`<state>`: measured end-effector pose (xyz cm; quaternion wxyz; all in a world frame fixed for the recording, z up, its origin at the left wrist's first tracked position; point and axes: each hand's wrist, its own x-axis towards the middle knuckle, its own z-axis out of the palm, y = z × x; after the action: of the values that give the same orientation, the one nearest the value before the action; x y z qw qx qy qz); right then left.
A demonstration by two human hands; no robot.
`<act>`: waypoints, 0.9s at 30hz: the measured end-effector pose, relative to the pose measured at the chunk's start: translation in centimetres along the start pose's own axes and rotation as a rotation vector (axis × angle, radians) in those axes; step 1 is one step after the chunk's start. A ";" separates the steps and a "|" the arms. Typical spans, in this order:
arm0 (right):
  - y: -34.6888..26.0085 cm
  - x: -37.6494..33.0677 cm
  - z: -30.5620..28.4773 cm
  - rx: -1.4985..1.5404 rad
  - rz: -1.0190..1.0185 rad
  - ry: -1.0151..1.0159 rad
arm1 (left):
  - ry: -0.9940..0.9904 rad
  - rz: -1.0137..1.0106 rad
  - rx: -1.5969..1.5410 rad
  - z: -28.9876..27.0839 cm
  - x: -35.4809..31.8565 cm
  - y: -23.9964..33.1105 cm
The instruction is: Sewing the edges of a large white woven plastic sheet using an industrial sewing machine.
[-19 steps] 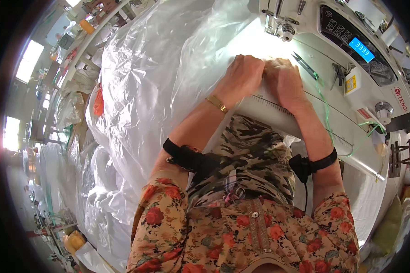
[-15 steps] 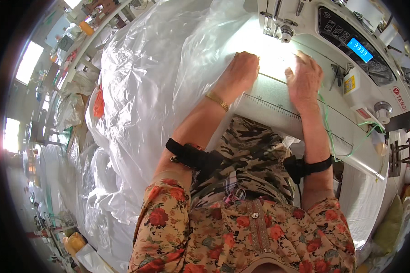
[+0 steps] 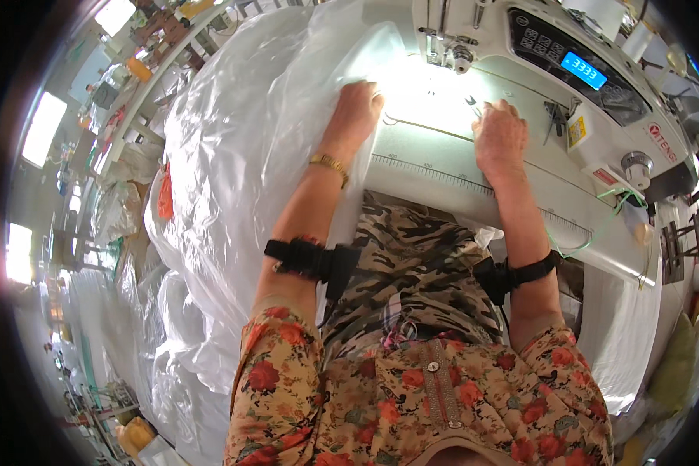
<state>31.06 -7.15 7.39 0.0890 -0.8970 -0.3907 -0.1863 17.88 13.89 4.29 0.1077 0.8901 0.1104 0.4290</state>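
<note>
Seated operator at a white industrial sewing machine point(image 3: 520, 46) with a dark control panel and a lit blue display point(image 3: 583, 70), seen from above. The left hand point(image 3: 355, 113) lies palm down on the edge of a large, crinkled sheet of translucent white plastic film point(image 3: 241, 155), fingers curled lightly over the fold; it presses and gathers the film without a full clench. The film billows in a heap to the person's left and trails down past the table edge, its leading edge lying on the brightly lit white machine bed point(image 3: 427, 147), just short of the needle and presser foot point(image 3: 446, 50). The right hand point(image 3: 499, 136) rests flat on the bed to the right of the needle, fingers extended toward a small pair of metal thread snips point(image 3: 471, 103); whether the fingertips touch the snips cannot be told. It grasps nothing visible. A printed ruler strip point(image 3: 443, 175) runs along the bed's front edge. A gold bracelet point(image 3: 330, 165) circles the left wrist, and black straps sit on both forearms.

The step in hand appears to be positioning: the film edge is being brought toward the foot, not yet under it. The next move calls for both hands to flatten and align the edge, feeding it squarely beneath the foot without wrinkles.
</note>
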 end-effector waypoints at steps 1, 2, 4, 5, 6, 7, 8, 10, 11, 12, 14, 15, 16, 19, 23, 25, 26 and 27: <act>0.3 -0.1 0.4 -0.001 0.020 0.000 | -0.086 -0.078 -0.007 -0.8 -0.1 1.1; 0.5 -0.2 0.8 0.014 -0.020 0.031 | -0.172 -0.155 -0.012 -1.3 -0.2 2.2; 0.1 0.0 1.1 0.058 -0.112 0.044 | -0.115 -0.177 -0.114 -1.9 -1.1 3.2; -0.2 -0.1 1.2 0.055 -0.096 0.051 | -0.058 -0.213 -0.213 -2.0 -1.4 3.5; -0.7 -0.3 1.3 0.066 -0.199 0.063 | -0.062 -0.197 -0.217 -2.1 -1.7 3.5; -1.0 -0.4 1.3 0.075 -0.299 0.076 | -0.058 -0.165 -0.183 -2.2 -2.0 3.4; -1.0 -0.4 1.2 0.140 -0.320 0.038 | -0.054 -0.131 -0.151 -2.2 -2.2 3.3; -1.0 -0.4 0.7 0.177 -0.342 0.014 | -0.092 -0.140 -0.172 -2.5 -2.2 3.8; -1.0 -0.4 0.5 0.221 -0.383 -0.016 | -0.125 -0.167 -0.181 -2.6 -2.1 4.0; -1.4 -0.3 -1.1 0.217 -0.378 -0.224 | -0.129 -0.152 -0.188 -2.7 -2.3 3.9; -1.6 -0.1 -0.5 0.265 -0.390 -0.157 | -0.109 -0.168 -0.175 -2.8 -2.5 3.5; -1.3 0.0 0.3 0.309 -0.413 -0.100 | -0.117 -0.156 -0.187 -2.7 -2.5 3.7; -1.4 0.2 1.3 0.324 -0.395 0.009 | -0.126 -0.187 -0.205 -2.7 -2.3 4.1; -1.8 1.3 2.4 0.295 -0.362 0.119 | -0.141 -0.215 -0.223 -2.6 -2.0 4.4; -2.1 2.4 2.2 0.283 -0.444 0.128 | -0.147 -0.230 -0.255 -2.5 -1.7 4.8; -2.4 3.2 2.4 0.234 -0.415 0.007 | -0.147 -0.221 -0.255 -2.1 -1.5 4.7; -2.1 3.0 2.5 0.231 -0.416 0.005 | -0.146 -0.211 -0.255 -1.8 -1.3 4.7; -2.5 2.5 2.5 0.257 -0.446 0.006 | -0.137 -0.230 -0.244 -2.0 -1.7 4.2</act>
<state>31.48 -3.04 6.14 0.1601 -0.7695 -0.5991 -0.1528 15.68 9.64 5.49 0.2703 0.8791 0.1510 0.3624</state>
